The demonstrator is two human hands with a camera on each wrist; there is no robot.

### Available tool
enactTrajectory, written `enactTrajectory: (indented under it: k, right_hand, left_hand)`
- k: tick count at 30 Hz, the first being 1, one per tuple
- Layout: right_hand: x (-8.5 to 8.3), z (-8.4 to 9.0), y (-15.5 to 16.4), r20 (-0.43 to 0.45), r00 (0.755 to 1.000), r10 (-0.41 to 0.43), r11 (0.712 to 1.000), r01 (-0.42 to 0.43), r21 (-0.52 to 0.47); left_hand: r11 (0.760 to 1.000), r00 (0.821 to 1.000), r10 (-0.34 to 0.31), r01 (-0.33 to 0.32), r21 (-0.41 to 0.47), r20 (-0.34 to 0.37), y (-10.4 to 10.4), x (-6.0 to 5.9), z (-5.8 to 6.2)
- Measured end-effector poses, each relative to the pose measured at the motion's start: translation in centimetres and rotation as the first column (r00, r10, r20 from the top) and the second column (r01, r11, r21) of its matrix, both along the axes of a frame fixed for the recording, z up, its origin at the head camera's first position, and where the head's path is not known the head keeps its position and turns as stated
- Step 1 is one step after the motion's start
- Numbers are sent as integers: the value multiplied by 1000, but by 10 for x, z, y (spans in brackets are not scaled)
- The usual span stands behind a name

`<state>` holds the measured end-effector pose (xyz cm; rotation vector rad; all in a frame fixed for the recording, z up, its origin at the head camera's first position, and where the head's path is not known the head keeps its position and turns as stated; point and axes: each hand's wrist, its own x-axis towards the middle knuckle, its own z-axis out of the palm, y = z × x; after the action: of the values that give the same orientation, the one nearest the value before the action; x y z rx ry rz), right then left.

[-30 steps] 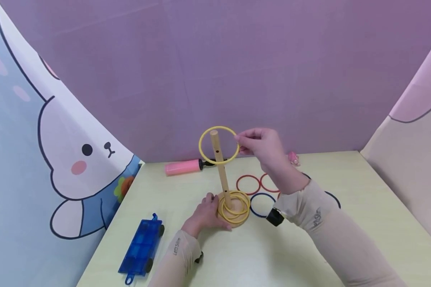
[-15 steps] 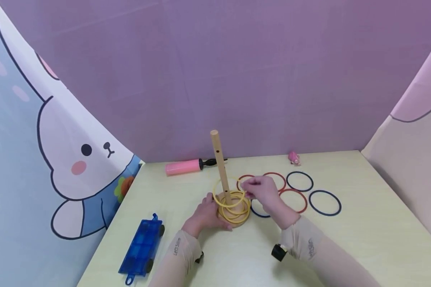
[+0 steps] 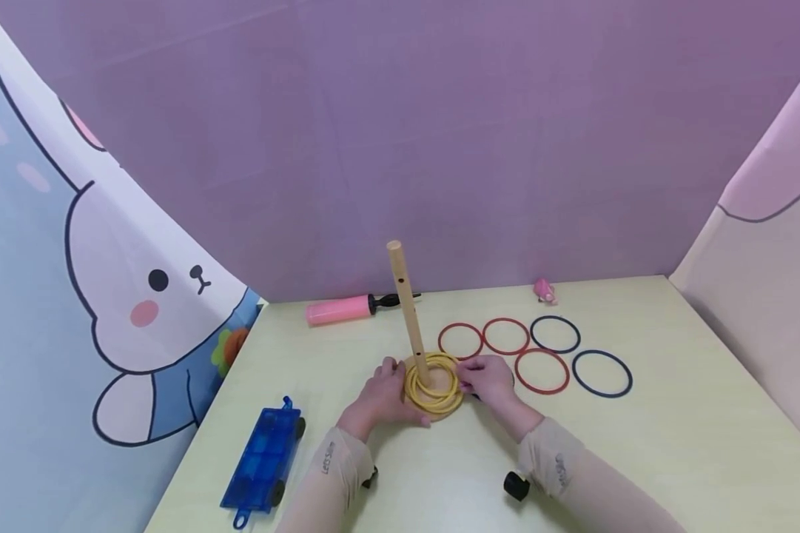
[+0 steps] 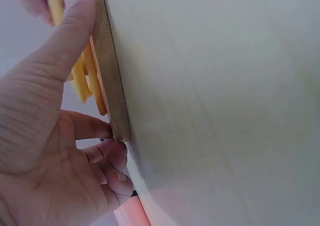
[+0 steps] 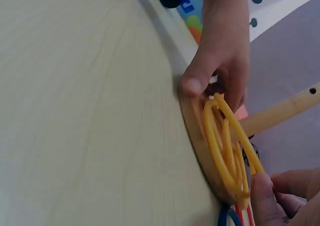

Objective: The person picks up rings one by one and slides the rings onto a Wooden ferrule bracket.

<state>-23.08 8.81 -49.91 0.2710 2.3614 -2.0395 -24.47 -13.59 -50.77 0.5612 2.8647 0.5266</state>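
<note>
A wooden ring-toss stand (image 3: 408, 303) has an upright post with holes and a round base (image 4: 112, 76). My left hand (image 3: 385, 396) grips the base at its left edge, thumb near the front and fingers curled at the back. Several yellow rings lie loosely stacked round the foot of the post. My right hand (image 3: 491, 379) pinches the right side of a yellow ring (image 5: 246, 137) between thumb and fingers. That ring circles the post low down, slightly tilted over the stack. In the right wrist view its far side sits close to the left hand.
Right of the stand lie three red rings (image 3: 542, 371) and two dark blue rings (image 3: 602, 374); another blue ring (image 5: 230, 217) is mostly hidden by my right hand. A pink pump (image 3: 340, 310), a small pink figure (image 3: 545, 291) and a blue toy trailer (image 3: 263, 459) stand around.
My right hand has brought the yellow ring down from the top of the post to the stack at its foot. The left hand has stayed on the base.
</note>
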Motion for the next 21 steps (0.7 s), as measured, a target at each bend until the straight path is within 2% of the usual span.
enactTrajectory:
  k: [3, 9, 17, 21]
  right_hand:
    - [0, -1, 11, -32, 999, 2, 1000, -2, -1]
    - [8, 10, 50, -42, 999, 3, 1000, -2, 26]
    - [28, 20, 113, -16, 999, -44, 998, 45, 37]
    - [41, 19, 140, -39, 997, -70, 995, 73, 62]
  left_hand:
    - [1000, 1000, -1, 1, 14, 5, 0, 0, -1]
    - [1000, 1000, 6, -6, 11, 14, 0, -1, -1]
    - [998, 1000, 7, -8, 54, 28, -1, 1, 5]
    - [999, 1000, 1, -3, 54, 30, -1, 2, 5]
